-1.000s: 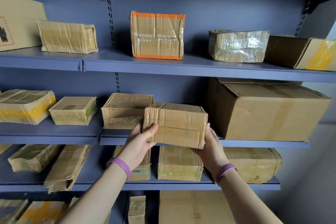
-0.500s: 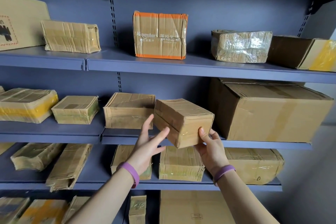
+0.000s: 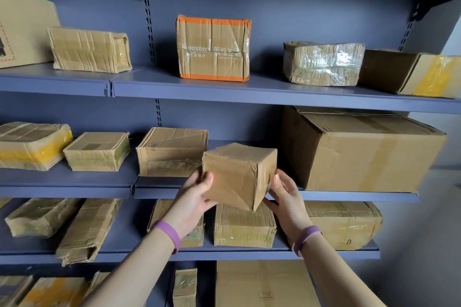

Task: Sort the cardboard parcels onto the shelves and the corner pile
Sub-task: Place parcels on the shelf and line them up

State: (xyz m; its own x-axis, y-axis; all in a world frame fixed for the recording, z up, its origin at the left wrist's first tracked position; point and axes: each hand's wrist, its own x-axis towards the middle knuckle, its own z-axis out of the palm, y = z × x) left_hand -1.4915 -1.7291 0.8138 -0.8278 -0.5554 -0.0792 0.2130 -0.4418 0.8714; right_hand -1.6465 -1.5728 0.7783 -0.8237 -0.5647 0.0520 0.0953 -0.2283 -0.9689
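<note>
A small taped cardboard parcel (image 3: 238, 174) is held end-on in front of the middle shelf (image 3: 99, 184), tilted with one corner pointing down. My left hand (image 3: 194, 197) grips its left side, thumb on the front face. My right hand (image 3: 287, 194) holds its right side with the fingers against the edge. The parcel hovers over the gap between a flat taped parcel (image 3: 172, 152) and a large brown box (image 3: 359, 149) on that shelf.
The top shelf (image 3: 249, 90) carries an orange-taped parcel (image 3: 213, 48), a plastic-wrapped parcel (image 3: 323, 63) and others. Several more parcels lie on the lower shelf (image 3: 124, 247) and below it. A grey wall stands at the right.
The parcel has turned from broadside to end-on, toward the shelf gap. My left hand went from open fingers beside it to gripping its left side; the right hand shifted along its right edge.
</note>
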